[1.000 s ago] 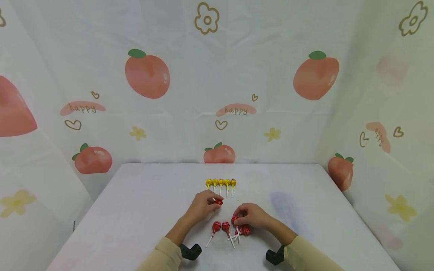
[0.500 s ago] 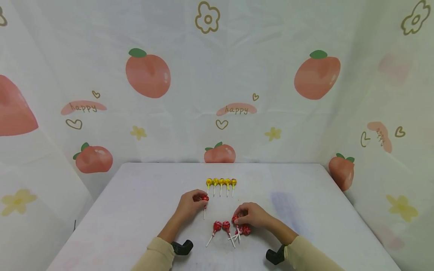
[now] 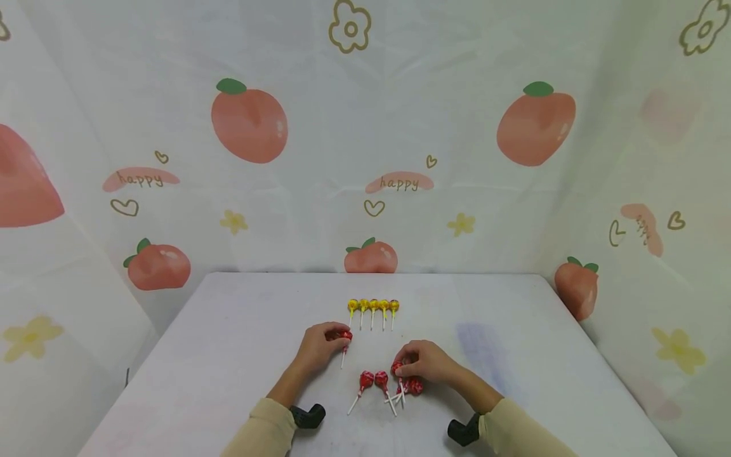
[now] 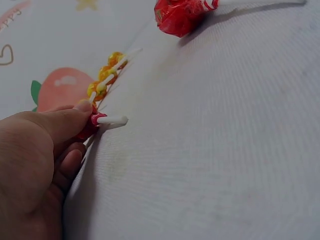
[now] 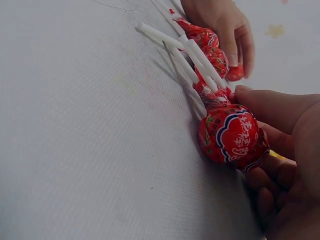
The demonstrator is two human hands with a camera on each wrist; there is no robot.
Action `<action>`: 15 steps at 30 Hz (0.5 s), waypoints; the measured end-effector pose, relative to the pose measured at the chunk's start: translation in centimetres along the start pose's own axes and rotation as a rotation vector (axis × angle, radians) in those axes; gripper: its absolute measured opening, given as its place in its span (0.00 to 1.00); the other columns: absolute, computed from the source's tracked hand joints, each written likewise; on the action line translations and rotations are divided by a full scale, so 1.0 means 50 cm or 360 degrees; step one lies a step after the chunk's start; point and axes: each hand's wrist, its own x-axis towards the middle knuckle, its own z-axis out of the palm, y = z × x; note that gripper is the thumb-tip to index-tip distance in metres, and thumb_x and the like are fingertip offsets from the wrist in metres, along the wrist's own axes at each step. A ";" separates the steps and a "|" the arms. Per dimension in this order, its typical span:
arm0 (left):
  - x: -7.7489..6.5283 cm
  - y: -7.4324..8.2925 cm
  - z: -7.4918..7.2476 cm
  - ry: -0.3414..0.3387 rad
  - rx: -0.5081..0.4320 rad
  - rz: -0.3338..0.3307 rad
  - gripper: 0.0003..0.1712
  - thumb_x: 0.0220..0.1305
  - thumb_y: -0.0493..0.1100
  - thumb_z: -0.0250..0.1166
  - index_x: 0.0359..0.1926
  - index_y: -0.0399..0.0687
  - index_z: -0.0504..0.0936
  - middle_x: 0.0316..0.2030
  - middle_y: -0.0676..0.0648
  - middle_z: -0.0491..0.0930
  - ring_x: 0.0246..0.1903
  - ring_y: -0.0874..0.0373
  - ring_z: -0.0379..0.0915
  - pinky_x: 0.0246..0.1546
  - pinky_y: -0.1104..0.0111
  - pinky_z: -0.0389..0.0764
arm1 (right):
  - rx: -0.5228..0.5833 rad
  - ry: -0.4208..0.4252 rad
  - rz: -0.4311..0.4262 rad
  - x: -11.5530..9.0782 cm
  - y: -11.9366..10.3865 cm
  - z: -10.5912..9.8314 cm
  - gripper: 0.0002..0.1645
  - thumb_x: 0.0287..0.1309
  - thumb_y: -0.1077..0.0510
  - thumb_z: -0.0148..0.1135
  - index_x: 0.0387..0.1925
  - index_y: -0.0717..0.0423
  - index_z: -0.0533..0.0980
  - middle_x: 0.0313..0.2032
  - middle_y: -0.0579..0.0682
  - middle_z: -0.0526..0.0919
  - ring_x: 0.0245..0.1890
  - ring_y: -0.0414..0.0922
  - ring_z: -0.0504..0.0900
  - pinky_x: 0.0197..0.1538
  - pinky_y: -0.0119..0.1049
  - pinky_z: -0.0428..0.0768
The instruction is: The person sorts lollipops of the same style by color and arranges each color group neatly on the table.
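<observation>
Between thumb and fingers my left hand (image 3: pixel 322 344) pinches a red-wrapped lollipop (image 3: pixel 345 335) by its head, just below the left end of the yellow row. Its white stick (image 4: pixel 114 120) points toward me. My right hand (image 3: pixel 425 362) holds another red lollipop (image 3: pixel 396 367) by its head, at the pile on the right. Under and beside those fingers lie further red lollipops (image 3: pixel 415 386), their sticks crossing. Two loose red lollipops (image 3: pixel 365 380) lie to the left of the pile, heads away from me. In the right wrist view, a red lollipop head (image 5: pixel 235 135) with printed wrapper sits close to the fingers.
Several yellow lollipops (image 3: pixel 374 305) stand in a straight row farther back, sticks toward me. The white tabletop (image 3: pixel 245 317) meets a fruit-patterned cloth backdrop (image 3: pixel 320 209) behind. Black devices (image 3: pixel 308 416) are strapped at both wrists.
My left hand has moved left with its red lollipop, from below the middle of the yellow row to below its left end, and then stayed there. The right hand has barely moved.
</observation>
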 end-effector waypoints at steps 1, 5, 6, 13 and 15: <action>-0.001 0.000 0.001 -0.0001 0.0007 0.0001 0.13 0.59 0.44 0.71 0.46 0.51 0.86 0.33 0.56 0.79 0.33 0.58 0.71 0.36 0.67 0.75 | 0.0001 -0.0001 0.0005 0.000 0.000 0.000 0.08 0.54 0.52 0.72 0.35 0.47 0.83 0.28 0.42 0.76 0.31 0.41 0.71 0.34 0.35 0.69; -0.001 -0.001 0.003 -0.0013 0.0009 -0.0027 0.13 0.59 0.44 0.71 0.46 0.53 0.86 0.33 0.56 0.79 0.33 0.58 0.71 0.35 0.68 0.75 | -0.0010 0.0001 -0.0011 -0.001 0.002 0.000 0.08 0.54 0.52 0.72 0.36 0.48 0.83 0.27 0.42 0.75 0.30 0.42 0.71 0.33 0.35 0.69; 0.000 -0.001 0.003 -0.0014 0.0007 -0.0031 0.13 0.59 0.44 0.71 0.46 0.53 0.86 0.33 0.56 0.79 0.33 0.58 0.71 0.35 0.68 0.75 | -0.0009 0.0000 -0.0006 -0.001 0.002 0.000 0.08 0.54 0.52 0.72 0.36 0.47 0.83 0.27 0.42 0.75 0.30 0.42 0.71 0.33 0.35 0.69; 0.003 0.005 -0.002 -0.0005 0.0027 -0.0036 0.13 0.58 0.44 0.71 0.45 0.51 0.85 0.32 0.56 0.79 0.32 0.58 0.70 0.34 0.67 0.74 | -0.0022 -0.0015 -0.0025 0.003 -0.003 -0.004 0.08 0.54 0.52 0.72 0.35 0.48 0.83 0.26 0.42 0.75 0.29 0.42 0.71 0.33 0.35 0.69; 0.004 0.006 -0.003 -0.0006 0.0031 -0.0034 0.13 0.58 0.44 0.72 0.45 0.51 0.85 0.32 0.56 0.79 0.32 0.58 0.70 0.34 0.67 0.73 | -0.0016 -0.0040 -0.0027 0.006 -0.005 -0.008 0.07 0.54 0.53 0.72 0.34 0.49 0.82 0.26 0.42 0.75 0.29 0.41 0.71 0.33 0.36 0.69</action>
